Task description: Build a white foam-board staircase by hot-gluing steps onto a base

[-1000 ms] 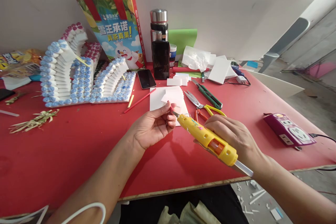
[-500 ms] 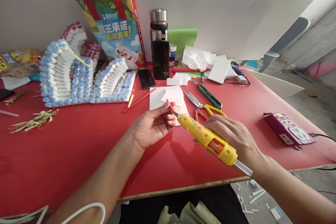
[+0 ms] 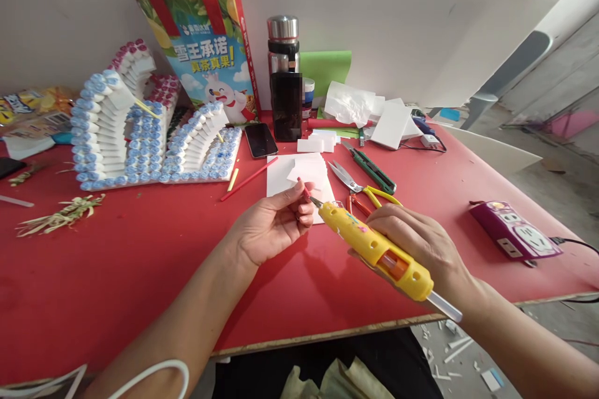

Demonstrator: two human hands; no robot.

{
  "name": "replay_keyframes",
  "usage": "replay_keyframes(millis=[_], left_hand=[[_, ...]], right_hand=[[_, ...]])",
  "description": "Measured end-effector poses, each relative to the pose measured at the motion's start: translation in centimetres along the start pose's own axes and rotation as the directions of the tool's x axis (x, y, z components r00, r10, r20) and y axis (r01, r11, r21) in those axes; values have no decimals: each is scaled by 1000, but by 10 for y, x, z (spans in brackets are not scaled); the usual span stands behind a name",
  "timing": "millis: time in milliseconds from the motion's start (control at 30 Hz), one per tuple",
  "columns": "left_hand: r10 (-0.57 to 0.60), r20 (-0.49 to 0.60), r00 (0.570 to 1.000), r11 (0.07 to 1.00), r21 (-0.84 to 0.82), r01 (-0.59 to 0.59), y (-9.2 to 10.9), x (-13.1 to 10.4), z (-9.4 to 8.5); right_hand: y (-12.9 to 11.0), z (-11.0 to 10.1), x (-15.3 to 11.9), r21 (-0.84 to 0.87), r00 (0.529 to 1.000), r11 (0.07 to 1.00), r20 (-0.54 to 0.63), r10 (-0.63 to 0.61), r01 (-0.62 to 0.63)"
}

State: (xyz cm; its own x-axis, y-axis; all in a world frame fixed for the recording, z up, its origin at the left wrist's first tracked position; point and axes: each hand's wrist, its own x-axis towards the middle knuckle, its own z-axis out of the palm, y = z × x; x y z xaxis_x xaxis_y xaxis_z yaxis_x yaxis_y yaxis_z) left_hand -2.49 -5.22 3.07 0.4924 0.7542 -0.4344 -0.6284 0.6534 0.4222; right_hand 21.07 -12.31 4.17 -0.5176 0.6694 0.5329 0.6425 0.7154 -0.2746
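Between the thumb and fingers of my left hand (image 3: 281,221) is a small red piece (image 3: 304,189), its kind too small to make out. My right hand (image 3: 418,237) is wrapped round a yellow hot glue gun (image 3: 374,249), and a clear glue stick (image 3: 444,305) pokes out of its back end. The gun's metal nozzle (image 3: 315,201) is at the red piece; whether they touch I cannot tell. Beneath and beyond my left fingers lie white paper sheets (image 3: 279,176). Scissors (image 3: 360,187) with red and yellow handles rest just past my right hand.
Blue-and-white rolled paper structures (image 3: 154,137) stand at left before a shopping bag (image 3: 206,56). A phone (image 3: 261,140), a steel flask (image 3: 283,43) and a green utility knife (image 3: 372,168) are at the back. A purple power strip (image 3: 517,230) sits right, near the red table's edge.
My right hand has shifted the glue gun slightly right, its back end swinging down and to the right. The left hand and the red piece have hardly moved.
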Motion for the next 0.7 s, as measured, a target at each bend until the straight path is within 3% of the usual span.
replay_keyframes(millis=[700], left_hand=[[-20,19,1000,1000,-1,20,0,-2,3]], right_hand=[[2,1,-1,-24,1000,1000,-10,-8,8]])
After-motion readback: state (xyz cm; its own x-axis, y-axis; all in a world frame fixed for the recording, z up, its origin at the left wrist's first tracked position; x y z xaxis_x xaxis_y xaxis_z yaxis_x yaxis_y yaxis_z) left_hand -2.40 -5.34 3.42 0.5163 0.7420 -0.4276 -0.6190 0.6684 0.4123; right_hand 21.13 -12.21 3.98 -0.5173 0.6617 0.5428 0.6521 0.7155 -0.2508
